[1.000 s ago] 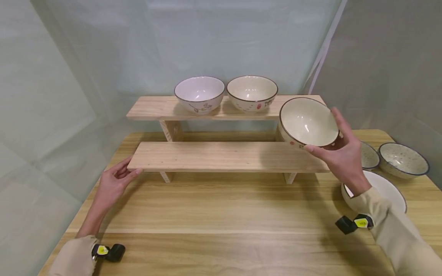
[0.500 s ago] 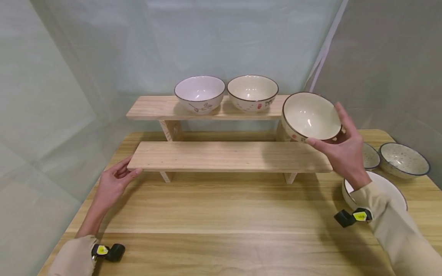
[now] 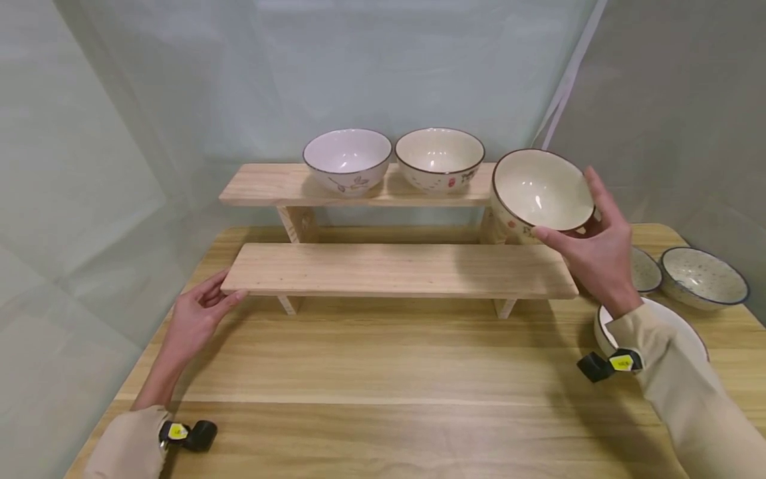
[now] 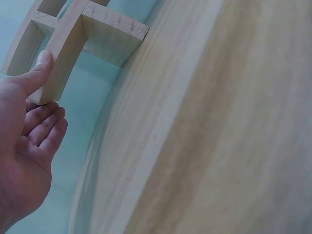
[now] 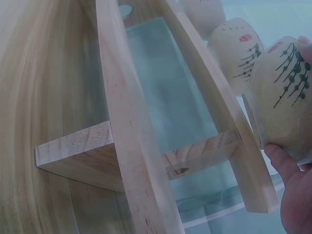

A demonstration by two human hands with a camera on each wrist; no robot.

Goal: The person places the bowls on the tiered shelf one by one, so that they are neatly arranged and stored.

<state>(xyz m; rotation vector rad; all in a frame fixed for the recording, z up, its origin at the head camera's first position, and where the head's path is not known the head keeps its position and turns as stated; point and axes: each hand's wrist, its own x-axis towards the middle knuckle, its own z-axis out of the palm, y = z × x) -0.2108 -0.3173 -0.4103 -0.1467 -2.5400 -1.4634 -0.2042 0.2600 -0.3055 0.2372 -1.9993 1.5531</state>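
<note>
My right hand holds a cream bowl by its side, thumb at the near rim and fingers round the far right. The bowl is tilted toward me, overlapping the right end of the upper shelf in the head view. Green sprigs mark the bowl in the right wrist view, where its foot is close to the shelf edge. My left hand grips the left end of the lower board of a two-tier wooden shelf, thumb on the front edge. On the upper board stand a white bowl and a cream bowl.
To the right on the wooden table sit a white bowl, partly behind my right sleeve, and two speckled bowls with blue rims, one a speckled bowl at the far right. A pale curtain hangs behind the shelf.
My right hand has lifted the cream bowl up and slightly right, from in front of the lower board toward the upper board's right end. My left hand keeps its place.
</note>
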